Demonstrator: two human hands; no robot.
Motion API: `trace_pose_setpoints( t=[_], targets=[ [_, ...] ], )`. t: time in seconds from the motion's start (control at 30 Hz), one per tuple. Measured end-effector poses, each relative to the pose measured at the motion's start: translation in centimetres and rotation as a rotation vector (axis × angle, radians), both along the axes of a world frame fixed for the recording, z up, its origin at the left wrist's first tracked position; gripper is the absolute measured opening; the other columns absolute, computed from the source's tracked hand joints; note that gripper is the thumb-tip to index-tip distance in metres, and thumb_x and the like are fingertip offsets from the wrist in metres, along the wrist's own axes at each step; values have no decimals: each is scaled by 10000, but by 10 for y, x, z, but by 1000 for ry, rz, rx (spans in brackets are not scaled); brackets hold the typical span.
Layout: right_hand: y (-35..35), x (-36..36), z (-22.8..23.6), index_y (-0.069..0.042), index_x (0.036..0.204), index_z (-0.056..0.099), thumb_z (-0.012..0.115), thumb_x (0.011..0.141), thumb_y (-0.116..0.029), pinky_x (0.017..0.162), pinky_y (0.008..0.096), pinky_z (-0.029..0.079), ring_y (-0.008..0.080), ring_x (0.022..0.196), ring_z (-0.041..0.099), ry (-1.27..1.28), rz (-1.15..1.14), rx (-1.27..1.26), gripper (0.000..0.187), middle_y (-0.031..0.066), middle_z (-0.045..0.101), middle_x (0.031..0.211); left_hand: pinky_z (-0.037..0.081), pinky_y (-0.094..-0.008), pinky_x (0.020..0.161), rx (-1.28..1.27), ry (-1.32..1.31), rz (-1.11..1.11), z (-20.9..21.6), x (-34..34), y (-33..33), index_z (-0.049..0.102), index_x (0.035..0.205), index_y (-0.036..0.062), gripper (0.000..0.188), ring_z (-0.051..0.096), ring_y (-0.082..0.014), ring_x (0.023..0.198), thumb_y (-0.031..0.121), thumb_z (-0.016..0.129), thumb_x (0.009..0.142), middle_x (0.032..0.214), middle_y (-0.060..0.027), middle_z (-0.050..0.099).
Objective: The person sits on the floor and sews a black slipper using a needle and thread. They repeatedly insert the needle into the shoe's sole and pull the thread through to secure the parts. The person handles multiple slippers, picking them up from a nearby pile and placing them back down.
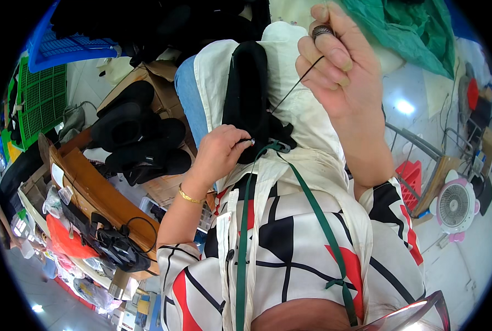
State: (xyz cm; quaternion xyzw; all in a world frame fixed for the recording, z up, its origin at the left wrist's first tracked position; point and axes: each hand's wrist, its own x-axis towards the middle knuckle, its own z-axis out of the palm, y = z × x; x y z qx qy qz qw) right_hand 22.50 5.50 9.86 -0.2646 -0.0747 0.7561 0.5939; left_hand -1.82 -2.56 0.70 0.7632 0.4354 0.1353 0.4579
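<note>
A black cloth shoe lies lengthwise on my lap, its opening facing up. My left hand pinches the near edge of the shoe between thumb and fingers, where a small shiny bit shows at the fingertips. My right hand is raised to the upper right, fingers curled closed around a black thread. From that fist the thread runs taut down to the shoe's right side. A dark ring-shaped thimble sits on a right finger. Whether a needle is in that hand I cannot tell.
Several black shoes are piled on cardboard at my left, beside a wooden table. A blue basket and green crate stand beyond. At right are green plastic sheeting, a metal-framed stool and a fan.
</note>
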Motion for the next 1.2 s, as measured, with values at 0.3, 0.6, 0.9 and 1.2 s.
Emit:
trace_pose_setpoints(
  t=[0.3,0.6,0.9,1.2],
  targets=[
    [1,-9,16,-97,1018,549,431,1065,-276,479,229,282,74,462,330,63,46,108,219,-77,328,498,468,-375,594,-266,208,-79,4,3,27,694,914,3,212,617,-305,656,182,745,812,706,-147,619],
    [8,38,-12,-32,1105,548,441,1057,-199,444,194,303,44,514,350,-232,-120,101,204,-81,408,567,474,-337,542,-229,243,483,5,-15,-11,601,729,14,451,594,-215,544,407,822,751,591,-90,596],
    [-2,50,-30,-60,1189,525,528,1002,-111,536,222,373,99,620,439,-195,-73,-13,194,-6,478,744,467,-329,552,-332,217,630,-2,-11,-52,556,747,5,435,550,-181,558,340,833,750,611,-94,573],
    [-3,52,-16,-26,1153,538,535,983,-139,954,415,515,213,863,561,35,-54,178,204,79,552,928,454,-227,838,102,-458,880,26,-59,19,543,1193,7,296,551,-90,932,-1,615,907,1004,-29,590]
  ],
)
